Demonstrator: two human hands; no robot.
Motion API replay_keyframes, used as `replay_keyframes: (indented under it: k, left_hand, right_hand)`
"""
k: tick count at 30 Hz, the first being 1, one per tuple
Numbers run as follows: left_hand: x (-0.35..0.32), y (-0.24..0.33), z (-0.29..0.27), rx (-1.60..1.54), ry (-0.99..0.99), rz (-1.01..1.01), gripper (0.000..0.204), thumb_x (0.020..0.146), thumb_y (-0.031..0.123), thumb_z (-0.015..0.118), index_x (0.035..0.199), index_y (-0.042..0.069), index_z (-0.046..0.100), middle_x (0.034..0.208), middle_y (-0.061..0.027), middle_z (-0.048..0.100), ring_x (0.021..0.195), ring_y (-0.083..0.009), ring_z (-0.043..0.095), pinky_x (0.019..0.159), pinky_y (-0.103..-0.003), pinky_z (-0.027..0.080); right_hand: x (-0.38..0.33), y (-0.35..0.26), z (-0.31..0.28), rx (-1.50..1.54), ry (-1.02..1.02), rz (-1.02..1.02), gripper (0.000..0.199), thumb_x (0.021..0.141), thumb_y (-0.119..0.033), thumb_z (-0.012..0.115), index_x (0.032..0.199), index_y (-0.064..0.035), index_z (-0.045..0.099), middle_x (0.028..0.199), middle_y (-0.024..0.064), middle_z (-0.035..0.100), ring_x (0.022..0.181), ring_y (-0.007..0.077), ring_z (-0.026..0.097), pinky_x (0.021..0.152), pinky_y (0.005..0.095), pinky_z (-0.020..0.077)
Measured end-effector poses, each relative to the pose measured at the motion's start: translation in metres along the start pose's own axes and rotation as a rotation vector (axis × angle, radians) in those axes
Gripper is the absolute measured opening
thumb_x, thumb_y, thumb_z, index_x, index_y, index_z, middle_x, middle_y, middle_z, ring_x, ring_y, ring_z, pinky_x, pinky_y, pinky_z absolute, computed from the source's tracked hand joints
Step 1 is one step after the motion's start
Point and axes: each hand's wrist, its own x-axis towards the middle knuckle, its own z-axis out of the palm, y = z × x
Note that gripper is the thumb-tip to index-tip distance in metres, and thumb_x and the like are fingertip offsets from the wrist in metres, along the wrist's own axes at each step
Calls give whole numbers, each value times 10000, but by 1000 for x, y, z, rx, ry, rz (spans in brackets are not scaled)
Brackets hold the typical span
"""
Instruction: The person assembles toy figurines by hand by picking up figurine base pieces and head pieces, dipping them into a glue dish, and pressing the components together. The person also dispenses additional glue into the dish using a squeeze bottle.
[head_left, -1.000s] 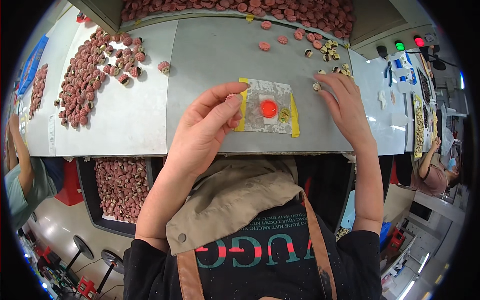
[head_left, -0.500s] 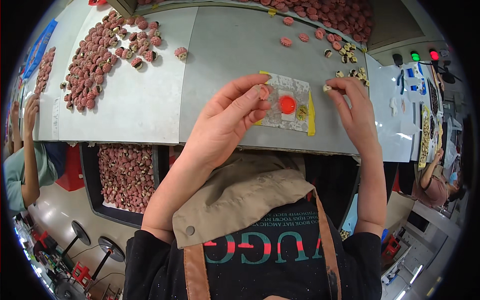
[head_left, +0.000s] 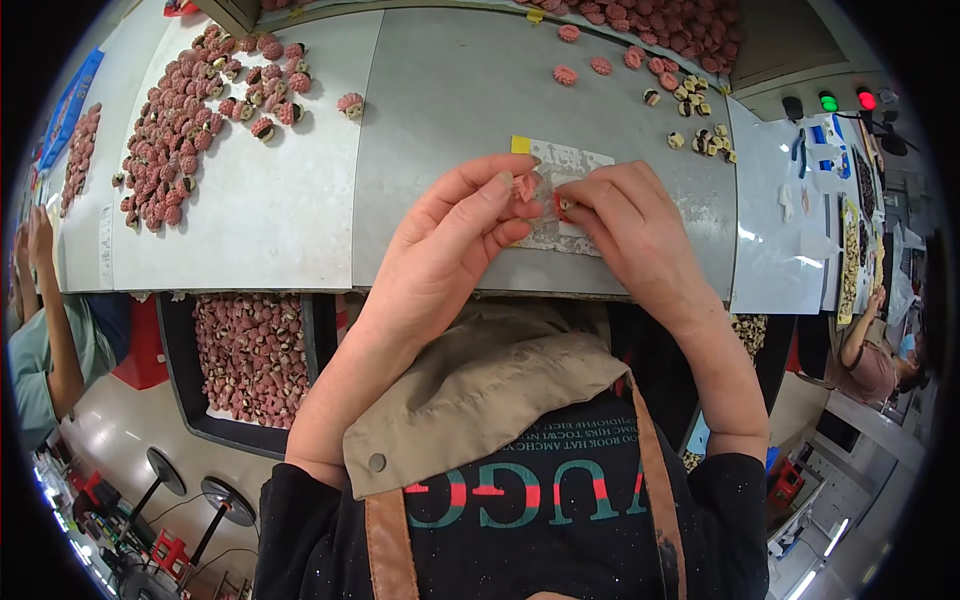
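While the left hand (head_left: 440, 225) pinches a shell (head_left: 524, 187) (likely light, stiff; take its rim), the right hand (head_left: 642, 228) pinches a cream piece (head_left: 567, 205).

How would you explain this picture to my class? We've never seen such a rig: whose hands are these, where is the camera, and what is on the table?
There is no robot here: a person works bare-handed. A wide fisheye camera worn on the head looks down, so straight edges bend near the rim, and the picture's left is the person's left.

The left hand holds a ridged pink piece. The right hand pinches a small pale piece, mostly hidden in its grip, over a speckled mat.

On the worktop, loose pink pieces lie toward the back, cream-and-dark pieces lie to the right, and a large heap of pink, cream and dark pieces lies to the left.
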Motion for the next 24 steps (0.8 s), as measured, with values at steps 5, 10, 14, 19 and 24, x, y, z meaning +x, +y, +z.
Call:
replay_keyframes:
  k: [5, 10, 14, 19, 24]
  left_hand:
    - [0, 0, -3, 37, -37, -7, 355, 1001, 181, 541, 1305, 0, 513, 1140, -52, 610, 993, -109, 593, 873, -244, 469]
    - [0, 0, 1, 42, -21, 2, 354, 1001, 178, 542, 1308, 3, 519, 1133, -52, 617, 995, -110, 598, 877, -247, 472]
    - [-1, 2, 1, 64, -20, -11, 355, 999, 184, 547, 1302, 1, 521, 1131, -47, 622, 989, -111, 601, 879, -247, 475]
    - [-2, 5, 8, 93, 25, -42, 336, 995, 200, 560, 1270, 9, 537, 1122, -40, 622, 986, -106, 595, 879, -246, 470]
    - [1, 2, 8, 116, 15, -45, 307, 995, 206, 562, 1235, 15, 552, 1119, -37, 623, 991, -104, 587, 884, -250, 464]
  right_hand:
    - [-1, 9, -1, -33, 10, -52, 249, 727, -5, 726, 962, -53, 658, 909, 75, 604, 836, 263, 584, 724, 357, 491]
    - [-3, 8, 2, -55, 57, -37, 236, 743, -7, 715, 968, -54, 659, 908, 76, 603, 833, 268, 582, 718, 355, 493]
    - [-6, 1, -2, 261, 39, 201, 160, 838, -18, 658, 998, -31, 649, 945, 84, 598, 859, 206, 586, 752, 300, 478]
    - [-10, -10, -4, 692, 94, 417, 154, 925, -26, 589, 1073, 14, 608, 1051, 76, 570, 904, 132, 572, 802, 257, 456]
    - [-2, -19, 5, 639, 209, 262, 149, 909, -62, 625, 1051, -18, 631, 1019, 88, 591, 849, 170, 614, 761, 278, 499]
